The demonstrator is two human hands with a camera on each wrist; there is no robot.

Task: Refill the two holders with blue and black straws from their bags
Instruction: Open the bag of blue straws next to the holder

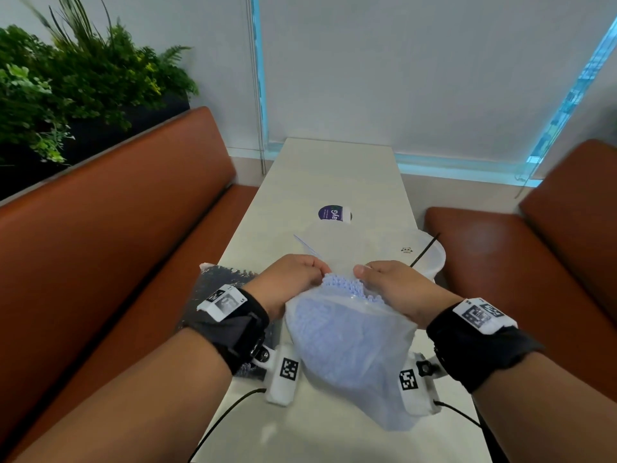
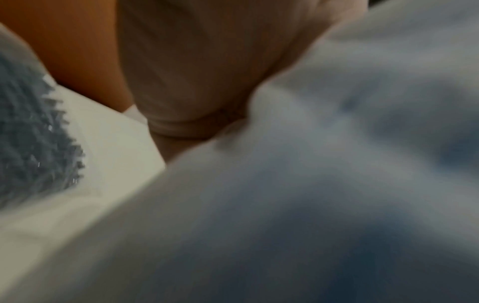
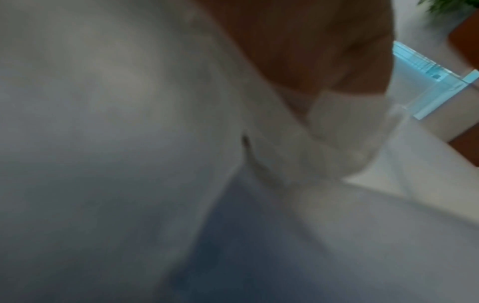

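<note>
Both hands at the mouth of the bag of blue straws [image 1: 350,335], used here as landmark. Left hand [image 1: 290,279] pinches the bag's left edge, fingers curled on the plastic; right hand [image 1: 390,284] grips the right edge, thumb on top. Grip of both clamped on the bag, mouth pulled apart, blue straw ends [image 1: 344,285] visible betw. the hands. Bag lifted and tilted above the near part of the white desk [image 1: 334,175]. Left of the bag, partly under the left wrist: bag of black straws [image 1: 220,275], lying on the desk. Beyond the bag: two white holders [image 1: 384,248], one blue straw [image 1: 309,247] and one black straw [image 1: 424,250] sticking out. Wrist views v. blurred, only plastic and skin.
</note>
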